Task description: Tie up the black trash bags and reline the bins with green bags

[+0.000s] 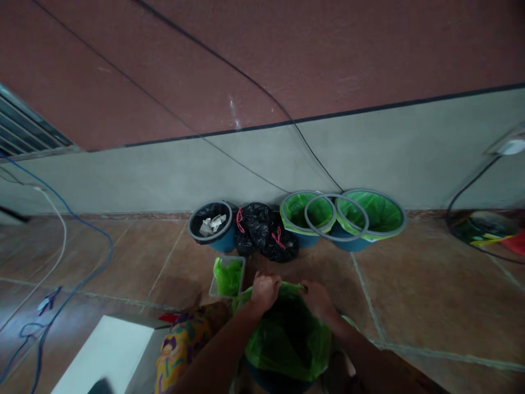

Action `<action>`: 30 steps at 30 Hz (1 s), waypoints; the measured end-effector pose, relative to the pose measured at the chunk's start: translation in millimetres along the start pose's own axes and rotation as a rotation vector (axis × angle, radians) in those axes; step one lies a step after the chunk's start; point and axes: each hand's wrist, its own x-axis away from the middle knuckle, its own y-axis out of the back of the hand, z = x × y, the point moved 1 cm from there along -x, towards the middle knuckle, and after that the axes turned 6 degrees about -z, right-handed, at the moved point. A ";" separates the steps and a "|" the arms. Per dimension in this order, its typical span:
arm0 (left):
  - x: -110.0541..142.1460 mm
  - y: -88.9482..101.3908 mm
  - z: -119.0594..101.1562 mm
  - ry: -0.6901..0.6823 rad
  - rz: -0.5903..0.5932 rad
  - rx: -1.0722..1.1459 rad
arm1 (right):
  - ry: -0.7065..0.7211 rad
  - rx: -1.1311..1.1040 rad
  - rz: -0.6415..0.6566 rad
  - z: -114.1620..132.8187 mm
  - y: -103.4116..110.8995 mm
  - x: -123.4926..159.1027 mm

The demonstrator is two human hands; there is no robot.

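Right in front of me stands a dark blue bin [279, 377] with a green bin bag [266, 345] lining it and folded over its rim. My left hand [266, 290] is closed around the bag's far edge, left of centre. On the same edge, a little to the right, my right hand [316, 298] pinches the bag. Between the two hands the green film is pulled into a line. The bin's inside is dark, and its far rim is hidden by the bag and my hands.
Along the wall stand a black-lined bin [223, 241] with crumpled paper, tied black rubbish bags [256, 227], and two green-lined bins [307, 239] [353, 244] with a loose grey ring [307, 210] across them. A clear tub [241, 273] holds green bags. Cables [109, 257] lie left, near a white box [110, 350].
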 end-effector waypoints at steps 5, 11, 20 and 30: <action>-5.1 2.6 21.1 0.166 0.020 -0.045 | -0.078 0.007 -0.034 -7.1 6.9 -4.1; -9.6 -7.9 41.0 0.301 0.032 0.074 | -0.119 0.000 -0.028 -16.2 -4.0 -5.6; -20.6 -26.5 54.5 0.423 0.068 0.231 | -0.169 -0.039 -0.026 -20.4 -16.7 -18.2; -23.7 -43.0 70.6 0.561 0.108 0.284 | -0.246 -0.092 0.006 -27.3 -33.4 -31.2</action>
